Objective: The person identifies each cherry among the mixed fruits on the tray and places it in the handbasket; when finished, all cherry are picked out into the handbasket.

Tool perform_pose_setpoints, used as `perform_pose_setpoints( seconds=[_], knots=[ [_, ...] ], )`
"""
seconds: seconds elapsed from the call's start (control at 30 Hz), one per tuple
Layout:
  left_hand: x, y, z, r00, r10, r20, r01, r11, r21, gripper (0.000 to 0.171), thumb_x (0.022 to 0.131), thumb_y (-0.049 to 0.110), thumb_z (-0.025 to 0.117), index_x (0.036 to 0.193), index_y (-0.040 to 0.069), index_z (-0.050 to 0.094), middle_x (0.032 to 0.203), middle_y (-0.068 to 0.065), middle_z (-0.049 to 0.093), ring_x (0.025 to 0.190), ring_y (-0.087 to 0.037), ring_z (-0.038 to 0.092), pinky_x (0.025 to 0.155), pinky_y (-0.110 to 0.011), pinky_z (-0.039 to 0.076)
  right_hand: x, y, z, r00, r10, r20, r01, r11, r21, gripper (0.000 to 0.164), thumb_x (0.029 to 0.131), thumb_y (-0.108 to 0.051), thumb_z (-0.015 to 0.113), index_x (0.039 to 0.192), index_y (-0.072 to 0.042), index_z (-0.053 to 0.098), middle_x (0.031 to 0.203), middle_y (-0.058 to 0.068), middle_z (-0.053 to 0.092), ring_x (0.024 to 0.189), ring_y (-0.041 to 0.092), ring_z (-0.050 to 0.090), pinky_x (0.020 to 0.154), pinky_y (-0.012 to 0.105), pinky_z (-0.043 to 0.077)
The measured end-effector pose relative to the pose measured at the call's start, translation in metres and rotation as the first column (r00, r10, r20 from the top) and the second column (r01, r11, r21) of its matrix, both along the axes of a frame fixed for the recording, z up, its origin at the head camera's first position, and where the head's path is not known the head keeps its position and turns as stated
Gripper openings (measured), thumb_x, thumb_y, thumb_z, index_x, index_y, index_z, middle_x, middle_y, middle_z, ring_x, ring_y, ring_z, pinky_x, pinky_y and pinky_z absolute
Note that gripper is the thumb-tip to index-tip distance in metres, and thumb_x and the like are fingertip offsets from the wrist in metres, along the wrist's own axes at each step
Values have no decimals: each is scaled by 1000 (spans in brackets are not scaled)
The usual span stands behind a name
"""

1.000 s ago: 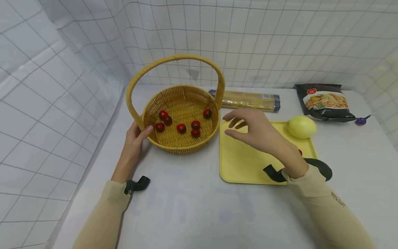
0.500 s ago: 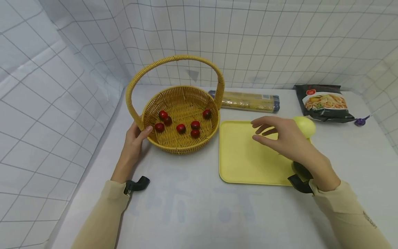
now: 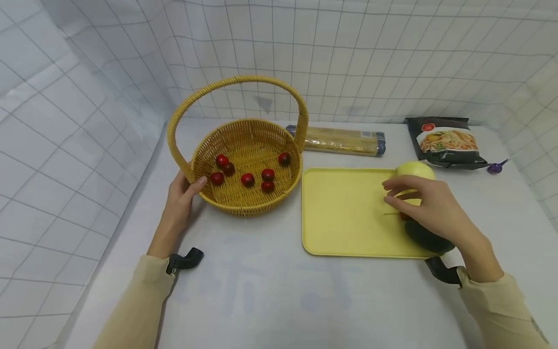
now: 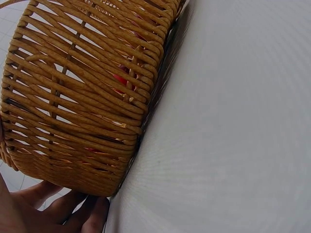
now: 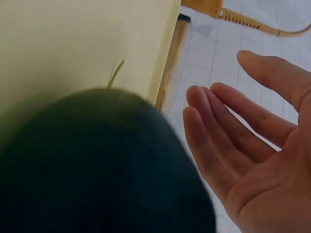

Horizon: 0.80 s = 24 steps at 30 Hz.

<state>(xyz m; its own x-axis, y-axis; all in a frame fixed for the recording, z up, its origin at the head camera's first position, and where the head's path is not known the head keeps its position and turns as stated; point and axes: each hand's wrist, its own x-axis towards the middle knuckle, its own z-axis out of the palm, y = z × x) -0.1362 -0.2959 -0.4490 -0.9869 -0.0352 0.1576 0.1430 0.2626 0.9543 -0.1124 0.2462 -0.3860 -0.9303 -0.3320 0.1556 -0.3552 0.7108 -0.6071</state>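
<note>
In the head view my left hand grips the left side of a woven yellow basket, thumb over the rim. The left wrist view shows its fingers against the basket's outer wall, low by the table. Several dark red cherries lie inside. My right hand is over the right part of a yellow tray, fingers loosely bent and nothing between them. Under it, partly hidden, is a red cherry with a thin stem. A dark green oval fruit or vegetable lies beside it, large in the right wrist view.
A yellow-green round fruit sits at the tray's back right corner. Behind the tray lies a long clear-wrapped pack. Farther right are a black noodle packet and a small purple-wrapped lollipop. White gridded cloth walls stand behind and left.
My right hand has moved right and slightly toward me, from near the basket to the tray's right part. The left hand keeps its grip on the basket. The view has shifted slightly.
</note>
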Motion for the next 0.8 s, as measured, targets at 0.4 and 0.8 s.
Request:
perform_pose_setpoints(
  seconds=[0.4, 0.8],
  knots=[
    [0, -1, 1, 1000, 10, 6, -10, 1000, -17, 58, 106, 29, 59, 159, 13, 44, 156, -16, 51, 147, -22, 44, 118, -29, 33, 2, 33, -2, 998, -22, 54, 16, 993, 117, 23, 97, -25, 78, 117, -13, 77, 103, 0, 80, 91, -11, 64, 78, 12, 53],
    [0, 0, 0, 1000, 13, 14, -13, 1000, -27, 59, 105, 31, 58, 160, 14, 43, 157, -15, 50, 149, -24, 42, 121, -34, 32, 3, 41, -8, 973, -6, 230, -30, 988, 154, 38, 96, -30, 80, 127, -10, 73, 119, 6, 77, 100, 1, 69, 84, 24, 59]
  ],
)
